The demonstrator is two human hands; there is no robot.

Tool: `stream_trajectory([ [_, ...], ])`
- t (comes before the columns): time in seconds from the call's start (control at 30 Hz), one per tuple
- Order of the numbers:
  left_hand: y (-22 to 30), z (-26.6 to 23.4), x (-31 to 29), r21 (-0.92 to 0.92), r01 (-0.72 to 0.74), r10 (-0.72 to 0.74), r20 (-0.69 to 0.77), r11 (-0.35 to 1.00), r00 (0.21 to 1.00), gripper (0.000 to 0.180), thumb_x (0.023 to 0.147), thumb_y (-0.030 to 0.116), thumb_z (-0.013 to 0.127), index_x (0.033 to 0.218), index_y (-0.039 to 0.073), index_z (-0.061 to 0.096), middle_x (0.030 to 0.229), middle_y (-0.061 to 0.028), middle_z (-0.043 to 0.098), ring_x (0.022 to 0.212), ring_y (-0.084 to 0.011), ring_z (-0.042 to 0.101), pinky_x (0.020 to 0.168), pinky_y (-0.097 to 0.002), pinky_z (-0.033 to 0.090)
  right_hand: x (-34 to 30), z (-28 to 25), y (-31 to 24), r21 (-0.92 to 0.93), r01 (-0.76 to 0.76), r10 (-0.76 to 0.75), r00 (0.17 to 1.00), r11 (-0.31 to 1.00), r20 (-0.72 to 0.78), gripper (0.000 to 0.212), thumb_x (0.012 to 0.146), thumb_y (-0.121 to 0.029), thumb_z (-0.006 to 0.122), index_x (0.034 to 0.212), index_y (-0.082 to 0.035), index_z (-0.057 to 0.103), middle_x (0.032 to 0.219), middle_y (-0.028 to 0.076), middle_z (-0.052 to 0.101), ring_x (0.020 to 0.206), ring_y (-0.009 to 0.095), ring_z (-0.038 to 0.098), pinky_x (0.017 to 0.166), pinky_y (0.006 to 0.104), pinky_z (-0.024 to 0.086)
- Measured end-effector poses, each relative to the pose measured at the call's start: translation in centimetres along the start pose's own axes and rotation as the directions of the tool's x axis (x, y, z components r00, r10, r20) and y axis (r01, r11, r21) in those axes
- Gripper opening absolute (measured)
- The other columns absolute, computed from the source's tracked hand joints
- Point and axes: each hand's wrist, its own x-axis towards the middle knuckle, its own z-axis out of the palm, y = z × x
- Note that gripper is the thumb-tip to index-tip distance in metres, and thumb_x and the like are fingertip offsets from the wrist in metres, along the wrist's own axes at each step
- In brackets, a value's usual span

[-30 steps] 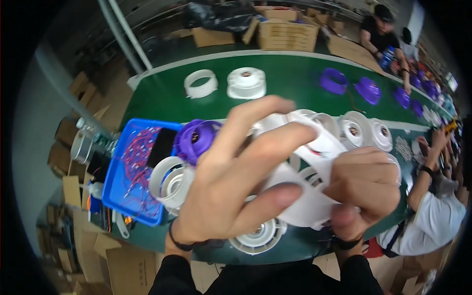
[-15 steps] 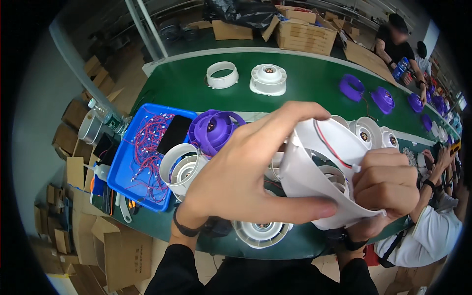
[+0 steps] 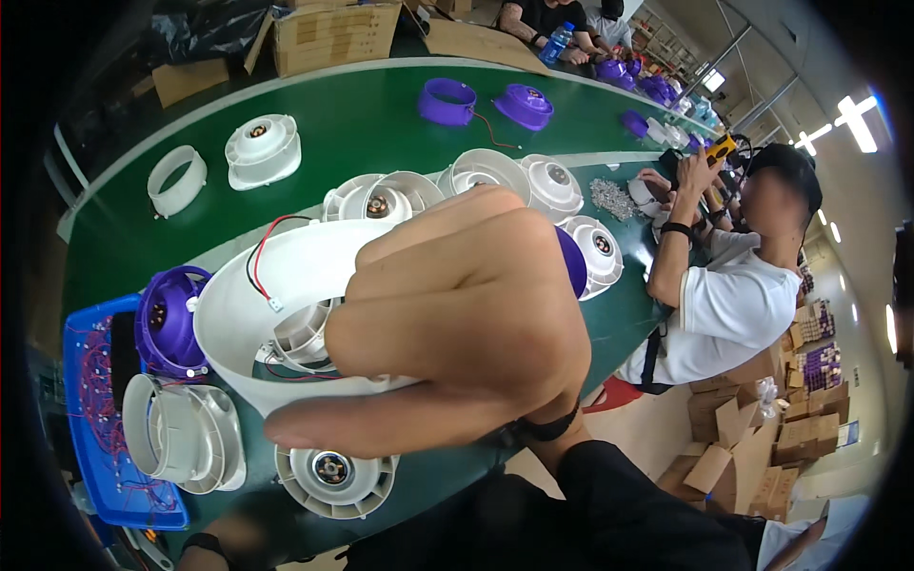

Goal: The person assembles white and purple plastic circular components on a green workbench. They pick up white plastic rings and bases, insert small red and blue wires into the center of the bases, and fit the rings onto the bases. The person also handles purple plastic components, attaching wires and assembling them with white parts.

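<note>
My right hand is large in the middle of the head view, with its fingers curled over the wall of a wide white plastic ring and its thumb along the near side. A red and black wire with a small white connector hangs over the ring's inner wall. Of my left arm only the wrist with a black band shows at the lower left edge; its fingers cannot be made out. Below the ring, a round white fan housing lies on the green table, beside a white ring on a fan housing.
A blue tray with red wires and a purple fan housing are at the left. Several white fan housings stand beyond my hand. Purple parts lie farther back. A co-worker in a white shirt is at the right.
My view has swung to the right. My left hand has let go of the white ring and dropped to the lower left edge; my right hand holds the ring, now nearer the middle.
</note>
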Motion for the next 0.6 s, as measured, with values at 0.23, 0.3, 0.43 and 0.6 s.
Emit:
stream_trajectory([
  [0.23,0.1,3.6,0.3,-0.407,0.034,-0.09,-0.119,0.913,0.989,0.05,0.079,0.042,0.071,0.099,0.004,0.045,0.094,-0.0063,0.046,0.088,-0.017,0.048,0.079,-0.0309,0.038,0.2,0.3,0.3,-0.027,-0.019,0.021,0.998,0.999,0.062,0.043,0.08,-0.037,0.074,0.056,-0.006,0.056,0.048,0.008,0.046,0.045,0.032,0.048,0.042,0.0396,0.034],
  [0.3,-0.1,7.2,0.8,-0.799,-0.03,-0.196,-0.183,0.6,0.963,0.049,0.08,0.044,0.07,0.095,0.005,0.044,0.09,-0.0046,0.044,0.085,-0.0156,0.047,0.077,-0.0297,0.038,-0.1,0.3,0.5,-0.053,-0.043,0.045,0.998,0.998,0.043,0.044,0.08,-0.037,0.074,0.056,-0.006,0.055,0.048,0.008,0.047,0.046,0.032,0.049,0.043,0.0399,0.035],
  [0.43,0.2,12.9,2.5,-0.749,-0.572,-0.466,-0.397,-0.333,0.791,0.047,0.083,0.047,0.068,0.088,0.008,0.043,0.083,-0.0011,0.041,0.079,-0.0128,0.044,0.072,-0.0275,0.036,1.2,1.3,0.2,-0.042,-0.013,0.015,0.999,0.999,0.038,0.046,0.08,-0.038,0.073,0.055,-0.005,0.053,0.05,0.009,0.048,0.048,0.033,0.05,0.043,0.0406,0.036],
  [0.6,0.7,16.9,3.7,-0.46,-0.778,-0.636,-0.459,-0.428,0.621,0.048,0.087,0.051,0.066,0.079,0.011,0.041,0.074,0.0032,0.037,0.072,-0.0094,0.04,0.066,-0.0246,0.034,0.9,1.4,0.4,-0.059,-0.022,0.024,0.999,0.998,0.033,0.048,0.08,-0.038,0.073,0.054,-0.005,0.051,0.051,0.01,0.048,0.048,0.034,0.05,0.043,0.0413,0.036],
])
